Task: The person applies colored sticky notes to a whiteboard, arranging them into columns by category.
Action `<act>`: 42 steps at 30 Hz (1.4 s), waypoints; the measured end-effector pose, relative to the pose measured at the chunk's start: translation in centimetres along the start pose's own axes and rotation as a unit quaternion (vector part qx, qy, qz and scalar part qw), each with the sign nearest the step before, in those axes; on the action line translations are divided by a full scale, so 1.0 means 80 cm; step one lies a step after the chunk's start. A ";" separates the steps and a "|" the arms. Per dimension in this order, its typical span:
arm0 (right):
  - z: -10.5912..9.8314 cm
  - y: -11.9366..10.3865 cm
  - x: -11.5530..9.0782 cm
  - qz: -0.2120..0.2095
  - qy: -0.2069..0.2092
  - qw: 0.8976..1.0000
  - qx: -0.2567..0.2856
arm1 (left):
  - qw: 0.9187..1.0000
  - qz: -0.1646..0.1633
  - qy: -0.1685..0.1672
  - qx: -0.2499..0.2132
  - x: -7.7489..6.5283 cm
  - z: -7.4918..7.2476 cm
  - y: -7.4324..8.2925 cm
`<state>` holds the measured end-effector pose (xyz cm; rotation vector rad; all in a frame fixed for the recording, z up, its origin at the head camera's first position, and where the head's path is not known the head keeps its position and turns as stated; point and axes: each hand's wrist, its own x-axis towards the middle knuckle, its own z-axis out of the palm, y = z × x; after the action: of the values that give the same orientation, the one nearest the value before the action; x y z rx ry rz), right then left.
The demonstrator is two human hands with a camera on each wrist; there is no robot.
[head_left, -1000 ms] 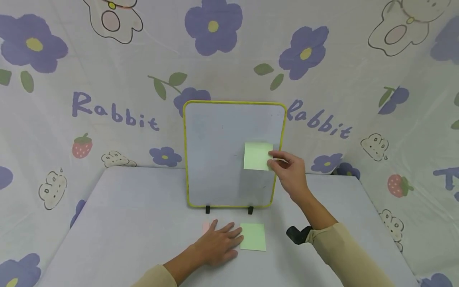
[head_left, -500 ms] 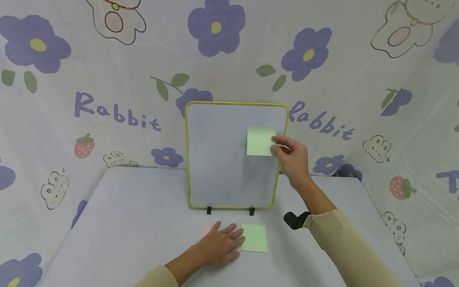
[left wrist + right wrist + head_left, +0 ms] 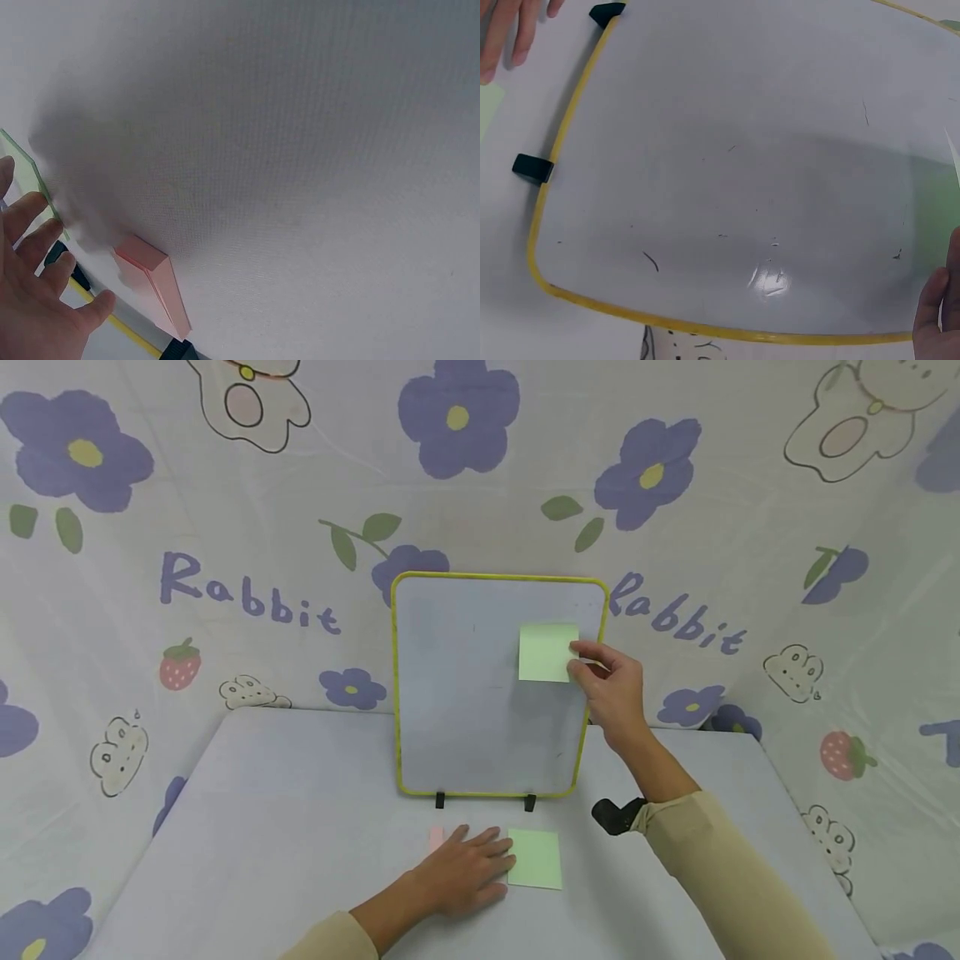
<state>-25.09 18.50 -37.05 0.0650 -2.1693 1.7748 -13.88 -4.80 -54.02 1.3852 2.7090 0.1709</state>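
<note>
My right hand (image 3: 617, 689) pinches the right edge of a light green sticky note (image 3: 547, 653) between thumb and fingers. The note hangs in front of the upper right part of a whiteboard (image 3: 472, 710) with a yellow rim. In the right wrist view only some fingers (image 3: 936, 311) and a sliver of the note show at the right edge. My left hand (image 3: 467, 872) lies with fingers spread on the table, fingertips at the left edge of a green sticky note pad (image 3: 536, 860). Left of it is a pink sticky note pad (image 3: 154, 277), partly hidden in the head view.
Two black feet (image 3: 440, 800) hold the whiteboard upright on the white table (image 3: 300, 827). Behind stands a white cloth backdrop (image 3: 247, 510) with purple flowers and rabbits. A black wrist strap piece (image 3: 617, 817) sticks out from the right sleeve.
My right hand has raised the green sticky note higher in front of the whiteboard, mostly in the first half second. The left hand stays in place while the head view shifts slightly.
</note>
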 end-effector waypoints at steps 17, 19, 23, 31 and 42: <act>-0.006 0.004 0.006 0.008 0.005 1.000 -0.016 | 0.989 0.003 0.144 0.030 0.029 -0.054 -0.009; -0.005 0.004 0.007 0.008 0.006 1.000 -0.017 | 0.976 -0.002 0.215 0.029 0.040 -0.080 -0.016; -0.004 0.003 0.009 0.007 0.004 1.000 -0.017 | 0.940 -0.005 0.339 0.048 0.058 -0.131 -0.034; -0.002 0.002 0.011 0.014 -0.002 1.000 -0.010 | 0.928 -0.055 0.349 0.121 0.084 -0.199 -0.068; -0.001 0.004 0.011 0.010 -0.002 1.000 -0.009 | 0.926 -0.088 0.280 0.238 0.111 -0.232 -0.080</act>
<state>-25.99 18.84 -37.11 0.0427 -2.1973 1.7666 -26.65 -2.35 -36.89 1.3368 3.5201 -0.1458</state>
